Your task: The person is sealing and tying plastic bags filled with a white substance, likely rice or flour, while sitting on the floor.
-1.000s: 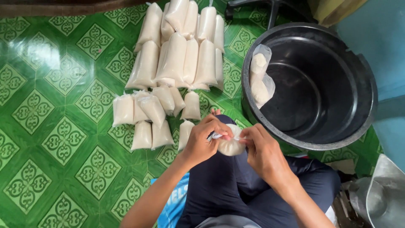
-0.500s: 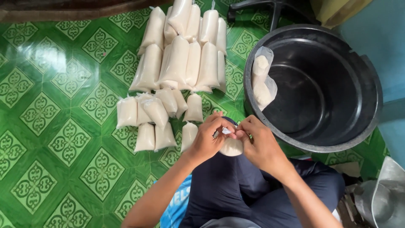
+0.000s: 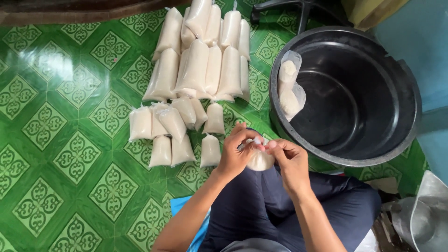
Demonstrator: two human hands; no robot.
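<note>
Both sets of fingertips pinch the twisted neck of a small white bag [image 3: 260, 160], the left hand [image 3: 237, 154] clenched on it from nine o'clock and the right hand [image 3: 289, 158] gripping from three o'clock, thumbs nearly touching above the bag's round body. The bag sits over the person's dark trousers [image 3: 261, 210], just in front of the knees. Compared with half a second ago the hands have drawn a little closer together at the neck, and the bag hangs in much the same spot. At ten o'clock from the hands lie short filled bags [image 3: 172, 130] on the green tiled floor [image 3: 60, 140], with longer filled bags [image 3: 200, 56] beyond at eleven o'clock. At one o'clock stands a black tub [image 3: 401, 135], two filled bags [image 3: 289, 88] leaning inside its near wall
</note>
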